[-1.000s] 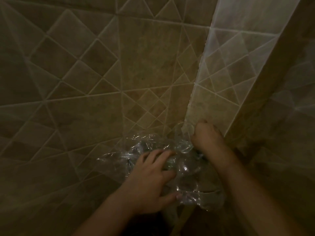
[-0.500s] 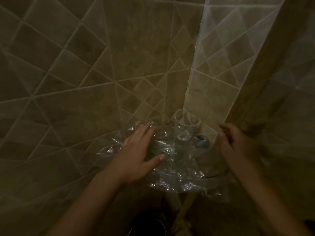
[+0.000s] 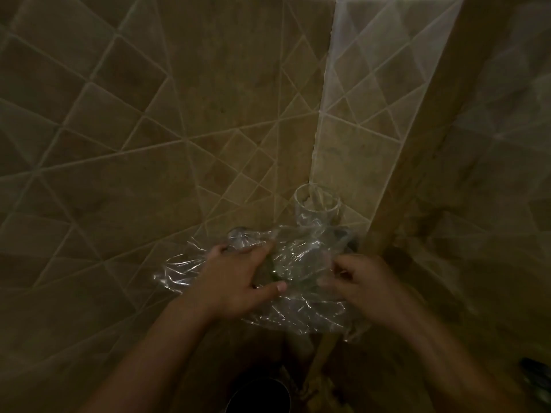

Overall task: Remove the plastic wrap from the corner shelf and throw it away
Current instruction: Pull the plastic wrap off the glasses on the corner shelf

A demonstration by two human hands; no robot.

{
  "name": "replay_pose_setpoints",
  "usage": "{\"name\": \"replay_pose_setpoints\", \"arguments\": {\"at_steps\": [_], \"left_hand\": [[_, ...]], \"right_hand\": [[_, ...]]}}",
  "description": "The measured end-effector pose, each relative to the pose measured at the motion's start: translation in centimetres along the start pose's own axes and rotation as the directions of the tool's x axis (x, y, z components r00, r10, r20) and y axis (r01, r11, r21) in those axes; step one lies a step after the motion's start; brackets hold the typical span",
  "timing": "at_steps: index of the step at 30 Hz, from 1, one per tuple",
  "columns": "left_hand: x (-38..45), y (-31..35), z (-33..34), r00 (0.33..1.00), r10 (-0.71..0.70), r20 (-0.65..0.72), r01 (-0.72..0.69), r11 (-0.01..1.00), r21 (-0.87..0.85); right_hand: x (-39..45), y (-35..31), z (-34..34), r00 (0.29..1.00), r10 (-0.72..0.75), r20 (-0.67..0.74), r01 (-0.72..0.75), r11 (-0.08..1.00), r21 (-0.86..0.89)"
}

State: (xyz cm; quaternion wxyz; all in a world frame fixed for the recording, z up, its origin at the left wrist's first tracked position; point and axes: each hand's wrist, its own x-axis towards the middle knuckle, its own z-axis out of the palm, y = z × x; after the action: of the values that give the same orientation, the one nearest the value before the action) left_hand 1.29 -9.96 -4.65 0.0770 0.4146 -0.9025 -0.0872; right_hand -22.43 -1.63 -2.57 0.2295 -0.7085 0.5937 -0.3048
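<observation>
On the left side there is only the beige tiled wall [image 3: 119, 144] with diagonal grout lines. The crumpled clear plastic wrap [image 3: 298, 311] lies over the corner shelf, at about 6 o'clock from the wall corner, and it hides the shelf almost completely; the shelf itself cannot be made out in this dim light.

The left hand [image 3: 238, 281] presses on the left part of the wrap with spread fingers and the thumb stretched to the right. It seems to begin gathering the film, but a firm grasp is not visible. The right hand [image 3: 360, 281] is on the right part of the wrap with fingers curled inward; it is blurred, so whether it really pinches the film cannot be told.

At 12 o'clock from the hands, a clear drinking glass [image 3: 317, 208] stands upright in the corner, and the film seems to touch or lie around its base. This is the main risk: if the wrap is pulled quickly toward the person, it may drag the glass and tip it off the shelf. The film may also tear, and pieces would stay behind.

The wrap looks thin, wrinkled and shiny, with many small bright folds. A dark round container [image 3: 259, 394], maybe a bin, is at 6 o'clock, below the hands.
</observation>
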Motion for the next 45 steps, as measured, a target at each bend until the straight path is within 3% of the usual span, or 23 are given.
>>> {"name": "replay_pose_setpoints", "arguments": {"at_steps": [3,5,8,12,14,18,22,26,32,38,45], "left_hand": [[0.2,0.1,0.0,0.999,0.021,0.047,-0.026,0.993,0.116],[0.2,0.2,0.1,0.998,0.023,0.065,-0.033,0.987,0.156],[0.2,0.3,0.2,0.998,0.022,0.051,-0.03,0.985,0.172],[-0.3,0.2,-0.1,0.995,0.096,-0.023,-0.093,0.991,0.092],[-0.5,0.2,-0.2,0.991,0.118,-0.064,-0.115,0.992,0.044],[-0.7,0.6,0.1,0.989,0.121,-0.084,-0.12,0.993,0.018],[-1.1,0.8,0.3,0.99,0.111,-0.083,-0.11,0.994,0.017],[-1.6,0.9,0.6,0.986,0.096,-0.133,-0.098,0.995,-0.01],[-1.9,1.0,0.9,0.984,0.066,-0.167,-0.069,0.998,-0.014],[-2.2,0.9,0.9,0.979,0.066,-0.194,-0.077,0.996,-0.048],[-2.6,1.1,0.8,0.974,0.048,-0.222,-0.078,0.988,-0.13]], "right_hand": [[-0.2,-0.5,0.5,0.99,0.125,-0.069,-0.107,0.969,0.224],[-0.5,-0.8,0.0,0.975,0.184,-0.124,-0.153,0.962,0.228],[-2.0,-1.1,-3.0,0.972,0.111,-0.208,-0.114,0.994,0.001],[-4.0,-3.3,-9.2,0.922,-0.242,-0.303,0.086,0.889,-0.449],[-3.3,-5.2,-11.0,0.892,-0.317,-0.322,0.134,0.866,-0.483],[1.7,-9.1,-9.7,0.856,-0.502,-0.122,0.345,0.732,-0.588],[7.2,-9.5,-5.3,0.885,-0.452,0.113,0.418,0.664,-0.62],[10.2,-8.0,-1.8,0.887,-0.382,0.261,0.448,0.57,-0.689],[11.3,-6.4,-0.2,0.885,-0.334,0.324,0.457,0.496,-0.738],[10.6,-6.1,-0.5,0.889,-0.308,0.338,0.453,0.487,-0.747],[8.9,-5.5,-1.4,0.875,-0.282,0.393,0.484,0.544,-0.686]]}}
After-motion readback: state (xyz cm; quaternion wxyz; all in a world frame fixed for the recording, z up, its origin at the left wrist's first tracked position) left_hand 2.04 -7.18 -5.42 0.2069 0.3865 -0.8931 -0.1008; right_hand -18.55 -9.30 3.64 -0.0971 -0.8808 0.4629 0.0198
